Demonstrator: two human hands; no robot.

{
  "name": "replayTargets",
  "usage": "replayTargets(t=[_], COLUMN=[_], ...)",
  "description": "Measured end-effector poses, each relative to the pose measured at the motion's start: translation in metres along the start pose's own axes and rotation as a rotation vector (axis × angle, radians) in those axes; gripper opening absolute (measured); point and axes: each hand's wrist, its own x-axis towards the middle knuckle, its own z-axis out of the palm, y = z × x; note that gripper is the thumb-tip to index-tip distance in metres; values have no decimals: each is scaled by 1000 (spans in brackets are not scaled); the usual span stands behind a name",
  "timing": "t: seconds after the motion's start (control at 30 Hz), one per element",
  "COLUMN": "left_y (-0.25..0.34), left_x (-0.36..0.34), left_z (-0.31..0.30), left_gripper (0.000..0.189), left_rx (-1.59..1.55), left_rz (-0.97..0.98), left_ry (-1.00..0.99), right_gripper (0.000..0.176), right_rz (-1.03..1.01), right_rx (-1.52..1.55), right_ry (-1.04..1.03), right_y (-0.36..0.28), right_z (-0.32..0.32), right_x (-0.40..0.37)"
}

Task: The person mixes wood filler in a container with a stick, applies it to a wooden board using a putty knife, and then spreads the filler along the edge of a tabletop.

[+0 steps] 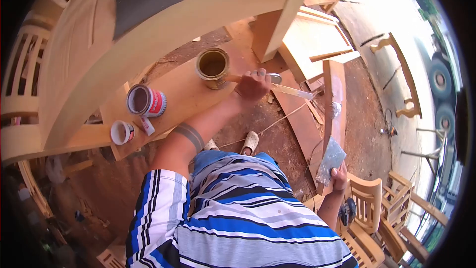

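Observation:
My left hand (253, 85) is closed around a long, narrow flat putty stick (292, 91), its pale tip pointing right toward a wooden board (335, 87). A round metal piece (274, 78) shows just behind my knuckles. The board stretches toward me and bears pale, smeared patches. At the right, my right hand (339, 177) grips a flat grey-white plate (331, 161) with smears on it, held over the board's near end. Left of my left hand, an open gold tin (213, 68) stands on a wooden plank (186, 87).
On the plank's left part are an open red-labelled tin (147, 100), a small white tub (122, 132) and a small white tube (147, 125). A curved wooden frame (94, 64) carries dark sandpaper-like sheet (148, 0). Wooden chairs (366, 201) stand lower right.

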Motion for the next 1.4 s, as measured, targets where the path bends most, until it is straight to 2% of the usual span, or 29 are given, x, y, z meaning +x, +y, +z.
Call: replayTargets(t=[0.17,0.23,0.27,0.3,0.33,0.4,0.47,0.57,0.63,0.9,1.0,1.13,1.17,1.3,1.4], left_y=[-11,-34,-50,-66,-86,-131,-171,-193,-211,-211,-214,-193,-196,-186,-183], left_x=[-57,-95,-122,-138,-158,-201,-235,-222,-220,-221,-222,-195,-201,-203,-202], left_z=[-114,-159,-171,-196,-208,-221,-221,-227,-217,-214,-221,-228,-217,-207,-204], left_gripper=[15,16,12,11,15,18,18,17,19,22,23,51,70,74,71], left_rx=[-390,-396,-427,-417,-306,-147,-76,-99,13,193,29,-144,-39,19,18], left_rz=[-493,-678,-855,-1053,-1182,-1320,-1245,-1341,-1311,-1165,-1190,-1108,-1155,-1165,-1196], left_ry=[47,119,109,2,32,-21,-8,-34,-55,-51,-26,-162,-290,-299,-293], right_gripper=[91,90,90,89,89,89,89,89,90,92,92,92,92,92,91], right_rz=[8,32,36,40,40,44,55,74,86,99,89,101,105,140,138], right_rx=[-3,-6,1,3,1,-4,-11,-16,-22,12,21,2,-5,-8,8], right_ry=[-112,-134,-134,-148,-160,-163,-152,-212,-238,-260,-257,-234,-237,-236,-248], right_y=[10,10,10,11,12,12,13,14,13,15,18,17,16,12,15], right_z=[-9,0,10,18,27,45,63,74,80,89,89,90,90,94,93], right_x=[6,7,5,6,7,11,13,20,17,5,1,-4,-3,-2,0])
